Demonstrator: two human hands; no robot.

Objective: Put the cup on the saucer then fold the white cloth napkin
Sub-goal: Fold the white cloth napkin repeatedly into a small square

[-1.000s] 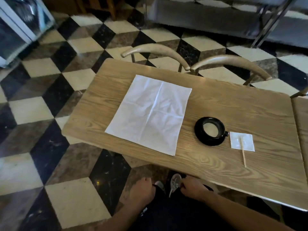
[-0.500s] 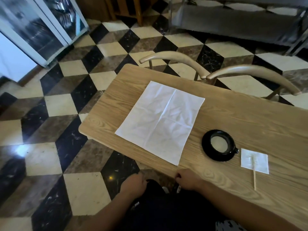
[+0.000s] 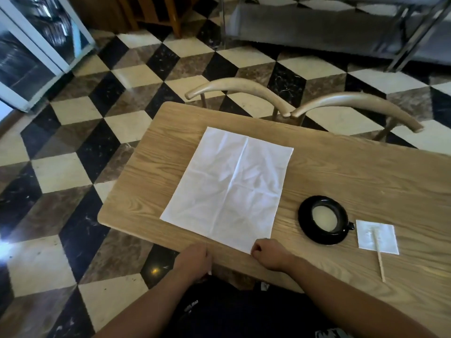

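Note:
The white cloth napkin (image 3: pixel 230 186) lies spread flat on the left half of the wooden table (image 3: pixel 366 181), with fold creases showing. To its right a black cup (image 3: pixel 325 215) with pale liquid stands on a black saucer (image 3: pixel 308 230), handle pointing right. My right hand (image 3: pixel 267 256) sits at the napkin's near right corner, its curled fingers pinching that corner. My left hand (image 3: pixel 194 261) is at the table's near edge, just short of the napkin's near edge. Its fingers curl downward out of sight.
A small white paper napkin (image 3: pixel 377 237) with a wooden stir stick (image 3: pixel 378 257) across it lies right of the saucer. Two curved wooden chair backs (image 3: pixel 244 90) stand along the table's far edge. Checkered floor surrounds the table; a glass cabinet (image 3: pixel 29 50) stands far left.
Both hands rose from my lap to the table's near edge, and the right hand reached the napkin's near corner. The camera tilted and moved closer; napkin and cup stayed put.

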